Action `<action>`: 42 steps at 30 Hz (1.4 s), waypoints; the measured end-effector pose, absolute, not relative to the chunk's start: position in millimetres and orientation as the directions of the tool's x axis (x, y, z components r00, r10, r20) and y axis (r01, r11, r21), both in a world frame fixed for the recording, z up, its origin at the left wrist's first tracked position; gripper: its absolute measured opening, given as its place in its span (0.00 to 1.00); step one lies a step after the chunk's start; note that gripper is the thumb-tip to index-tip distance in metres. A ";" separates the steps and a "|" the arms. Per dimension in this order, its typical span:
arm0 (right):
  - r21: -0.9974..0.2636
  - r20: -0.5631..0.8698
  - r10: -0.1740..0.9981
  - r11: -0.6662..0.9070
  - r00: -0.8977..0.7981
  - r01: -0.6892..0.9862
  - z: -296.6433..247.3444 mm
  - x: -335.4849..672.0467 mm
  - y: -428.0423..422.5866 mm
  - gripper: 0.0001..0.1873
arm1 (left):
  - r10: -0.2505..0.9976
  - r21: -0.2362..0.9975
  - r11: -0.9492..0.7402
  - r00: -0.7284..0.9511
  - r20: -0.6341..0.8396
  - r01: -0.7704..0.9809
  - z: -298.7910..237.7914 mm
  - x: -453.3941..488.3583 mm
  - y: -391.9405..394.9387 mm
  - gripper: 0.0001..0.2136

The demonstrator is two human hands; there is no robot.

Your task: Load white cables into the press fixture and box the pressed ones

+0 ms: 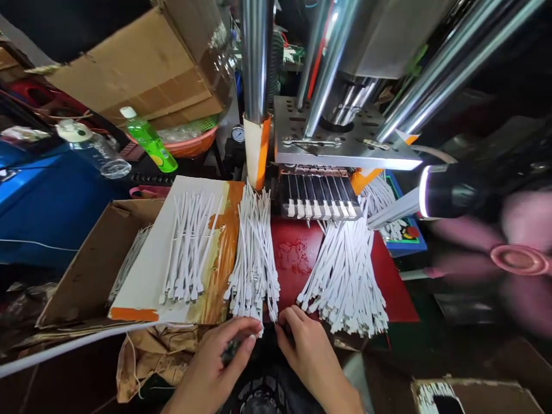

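Observation:
A bundle of short white cables (254, 253) with flat plug ends lies at the near edge of the red work surface (293, 247). My left hand (219, 362) reaches its near end, with thumb and index finger closed around one cable's plug end. My right hand (308, 345) is closed beside it, its fingertips at the plug of another white cable. To the right spreads a larger pile of white cables (345, 276). On the left, more white cables (190, 247) lie on a white board (150, 259). Behind them, the press fixture (319, 195) holds a row of white plugs in black slots.
Steel columns (255, 63) and a metal plate (345, 155) stand over the fixture. At right, a pink fan (520, 259) spins, blurred, near a lamp (448, 190). A cardboard box (81, 270), green bottle (150, 144) and clear jug (95, 149) are at left.

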State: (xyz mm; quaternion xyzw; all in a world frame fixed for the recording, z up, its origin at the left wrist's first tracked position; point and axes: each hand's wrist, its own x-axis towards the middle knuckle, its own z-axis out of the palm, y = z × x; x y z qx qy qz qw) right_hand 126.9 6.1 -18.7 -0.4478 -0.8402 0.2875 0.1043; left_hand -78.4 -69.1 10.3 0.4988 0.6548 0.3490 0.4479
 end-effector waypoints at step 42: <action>-0.948 -0.307 0.663 -0.149 -0.683 0.281 39.6 210.1 10.0 0.15 | 0.824 0.674 0.564 0.284 -0.490 -0.477 26.3 12.3 -23.1 0.20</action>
